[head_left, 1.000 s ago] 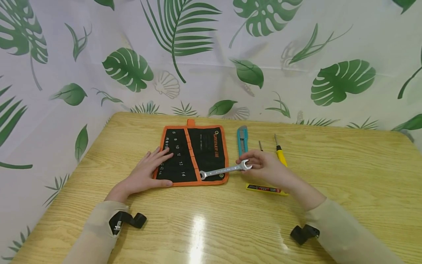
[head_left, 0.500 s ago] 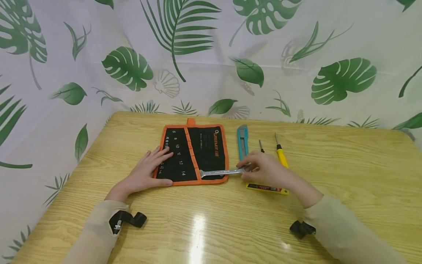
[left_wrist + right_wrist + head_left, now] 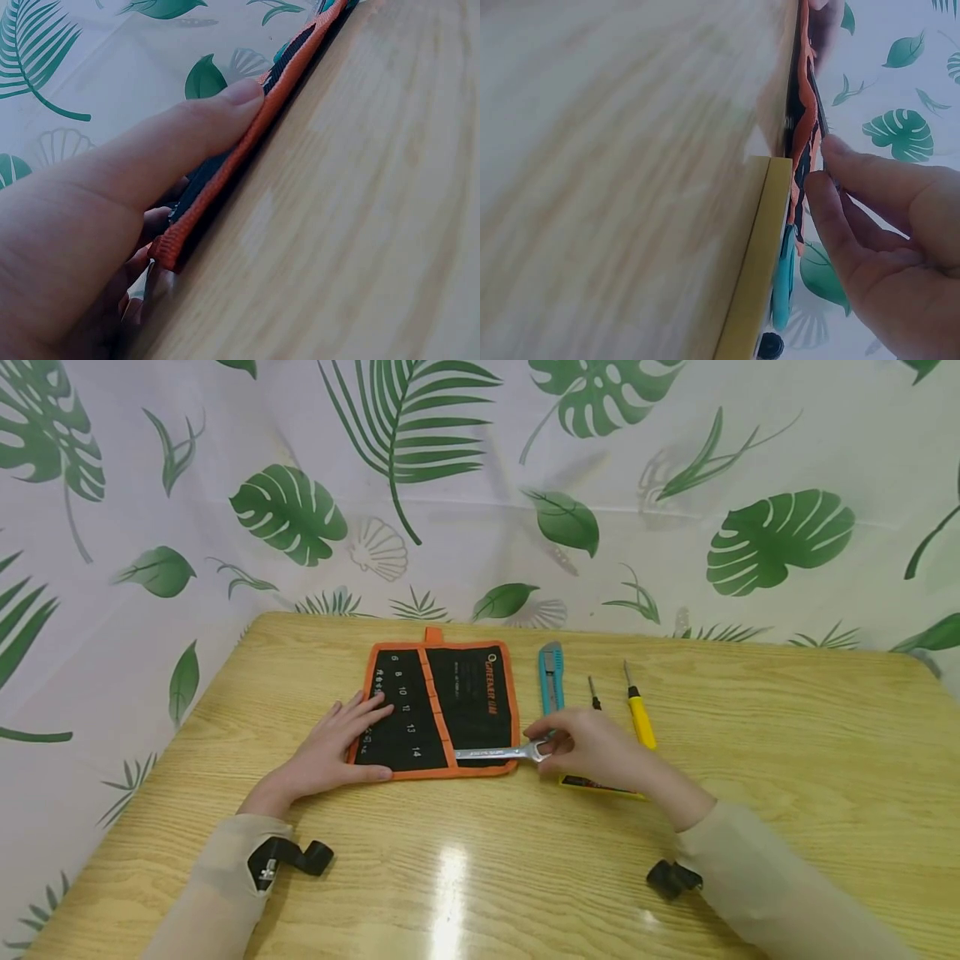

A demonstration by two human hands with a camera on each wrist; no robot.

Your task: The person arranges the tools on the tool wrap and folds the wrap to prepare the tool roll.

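Note:
A black tool pouch (image 3: 468, 693) with orange edging and printed size numbers lies flat on the table. My left hand (image 3: 326, 745) rests on its left side with fingers spread; in the left wrist view the thumb (image 3: 202, 124) lies along the orange edge. My right hand (image 3: 603, 747) pinches the right end of a silver wrench (image 3: 487, 753) between thumb and fingers. The wrench lies across the lower right part of the pouch, its left end at the orange pocket edge beside the number 14. That left end is hidden, apparently inside the pocket.
Right of the pouch lies a teal utility knife (image 3: 551, 677), partly behind my right hand. Beyond are a thin dark shaft (image 3: 593, 692) and a yellow-handled screwdriver (image 3: 641, 718). A yellow, box-like item (image 3: 761, 255) lies under my right hand. A leaf-patterned cloth (image 3: 450, 527) hangs behind the table.
My right hand has moved left and turned the wrench level. The wrench's left end has slid out of sight at the pocket edge. My left hand stays put.

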